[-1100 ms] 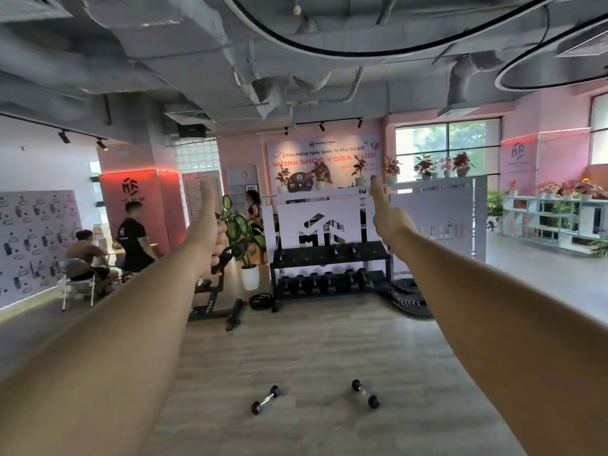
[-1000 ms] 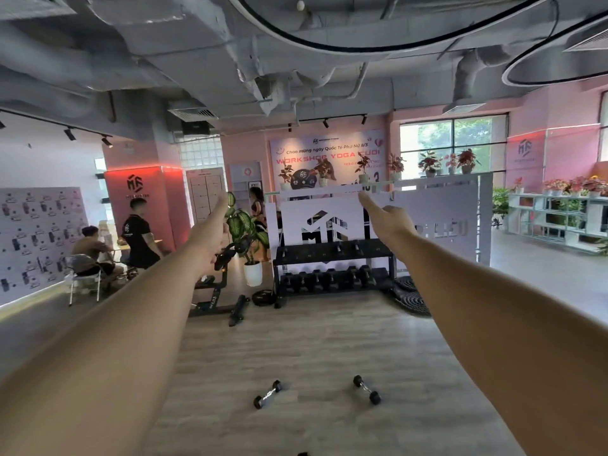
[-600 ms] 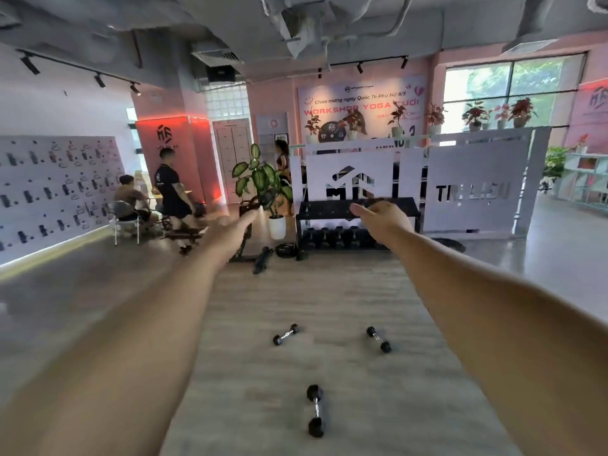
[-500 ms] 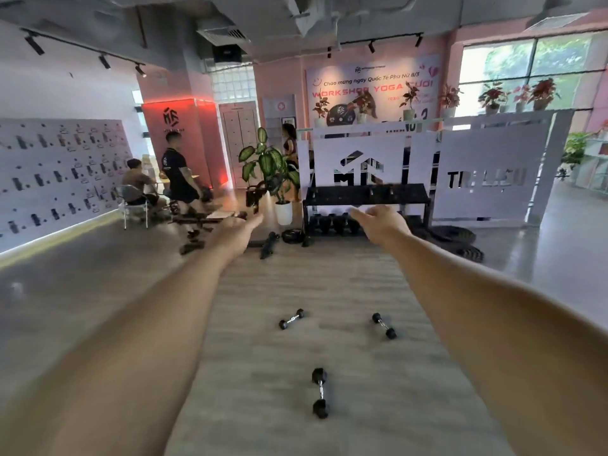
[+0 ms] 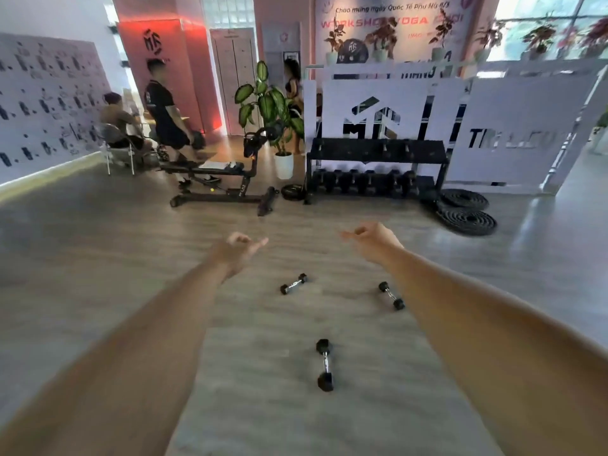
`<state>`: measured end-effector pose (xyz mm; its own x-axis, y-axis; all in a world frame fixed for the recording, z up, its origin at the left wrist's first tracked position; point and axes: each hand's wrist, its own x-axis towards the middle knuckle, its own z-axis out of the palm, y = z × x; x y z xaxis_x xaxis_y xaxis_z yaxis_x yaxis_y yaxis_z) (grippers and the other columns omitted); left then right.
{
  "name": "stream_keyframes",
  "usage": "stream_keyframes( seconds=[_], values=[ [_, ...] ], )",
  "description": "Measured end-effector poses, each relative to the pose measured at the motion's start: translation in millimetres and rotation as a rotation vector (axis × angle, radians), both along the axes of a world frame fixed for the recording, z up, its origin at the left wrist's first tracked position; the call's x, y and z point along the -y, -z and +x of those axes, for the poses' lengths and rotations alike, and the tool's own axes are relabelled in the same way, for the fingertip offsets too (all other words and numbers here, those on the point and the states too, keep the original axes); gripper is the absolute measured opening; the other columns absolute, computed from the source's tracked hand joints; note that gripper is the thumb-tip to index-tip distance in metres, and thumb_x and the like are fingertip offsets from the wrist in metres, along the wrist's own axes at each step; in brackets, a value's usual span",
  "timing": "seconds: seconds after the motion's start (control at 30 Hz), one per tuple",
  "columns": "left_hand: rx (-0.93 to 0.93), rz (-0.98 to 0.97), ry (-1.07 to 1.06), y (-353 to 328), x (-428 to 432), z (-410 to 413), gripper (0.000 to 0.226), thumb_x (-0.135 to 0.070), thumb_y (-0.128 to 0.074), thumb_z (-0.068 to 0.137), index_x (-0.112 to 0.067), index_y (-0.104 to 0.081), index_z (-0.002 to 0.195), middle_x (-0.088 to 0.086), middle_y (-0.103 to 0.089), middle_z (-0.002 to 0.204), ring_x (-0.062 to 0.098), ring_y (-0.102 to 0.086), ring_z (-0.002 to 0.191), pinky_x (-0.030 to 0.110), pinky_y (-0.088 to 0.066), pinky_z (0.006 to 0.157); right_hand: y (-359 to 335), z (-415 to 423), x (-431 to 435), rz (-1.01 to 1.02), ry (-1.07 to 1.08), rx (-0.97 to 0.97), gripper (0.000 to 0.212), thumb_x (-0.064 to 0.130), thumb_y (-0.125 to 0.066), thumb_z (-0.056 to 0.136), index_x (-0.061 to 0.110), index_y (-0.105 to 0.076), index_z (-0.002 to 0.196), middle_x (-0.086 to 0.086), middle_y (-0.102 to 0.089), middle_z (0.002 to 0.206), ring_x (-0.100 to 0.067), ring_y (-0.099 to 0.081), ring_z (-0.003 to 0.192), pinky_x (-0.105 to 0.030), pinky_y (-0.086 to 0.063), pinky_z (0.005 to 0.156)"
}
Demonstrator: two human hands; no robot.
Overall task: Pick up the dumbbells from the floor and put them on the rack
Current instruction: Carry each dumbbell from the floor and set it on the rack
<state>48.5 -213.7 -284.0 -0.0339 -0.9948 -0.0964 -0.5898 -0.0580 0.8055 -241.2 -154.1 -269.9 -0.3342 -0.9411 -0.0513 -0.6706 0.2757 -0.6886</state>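
Three small black dumbbells lie apart on the wooden floor: the nearest dumbbell (image 5: 325,364) straight ahead, the left dumbbell (image 5: 293,284) and the right dumbbell (image 5: 391,295) farther on. The black two-tier rack (image 5: 378,149) stands at the back against a white partition, with several dumbbells on its lower shelf. Both my arms are stretched forward above the floor. My left hand (image 5: 238,250) and my right hand (image 5: 368,240) hang loosely curled and hold nothing, well short of the rack.
A black weight bench (image 5: 214,182) and a potted plant (image 5: 276,126) stand left of the rack, with a weight plate (image 5: 292,191) on the floor. Coiled battle ropes (image 5: 465,212) lie to its right. Three people are at the back left.
My head has tilted down, so the floor and a third dumbbell came into view. Both hands dropped from a raised thumbs-up to a low, loose pose over the floor.
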Motion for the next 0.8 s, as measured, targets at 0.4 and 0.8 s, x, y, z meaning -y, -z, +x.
stream_keyframes(
  seconds=[0.4,0.8],
  values=[
    [0.054,0.144,-0.005,81.2,159.7,4.4,0.048,-0.062,-0.076,0.076,-0.019,-0.065,0.094,0.002,-0.071,0.099,0.022,-0.063,0.088,0.031,-0.049,0.08,71.9,18.6,168.6,0.223,-0.108,-0.127,0.037,0.047,-0.062,0.087,0.016,-0.071,0.105,-0.006,-0.074,0.105,-0.027,-0.071,0.098,-0.042,-0.059,0.088],
    [0.093,0.285,-0.055,146.4,342.8,-107.6,0.056,-0.068,-0.071,0.077,-0.021,-0.068,0.108,-0.004,-0.067,0.104,0.023,-0.065,0.103,0.036,-0.051,0.096,157.5,-80.1,375.7,0.334,-0.138,-0.083,0.033,0.055,-0.065,0.081,0.026,-0.068,0.098,0.002,-0.068,0.087,-0.024,-0.069,0.086,-0.032,-0.056,0.084]
  ],
)
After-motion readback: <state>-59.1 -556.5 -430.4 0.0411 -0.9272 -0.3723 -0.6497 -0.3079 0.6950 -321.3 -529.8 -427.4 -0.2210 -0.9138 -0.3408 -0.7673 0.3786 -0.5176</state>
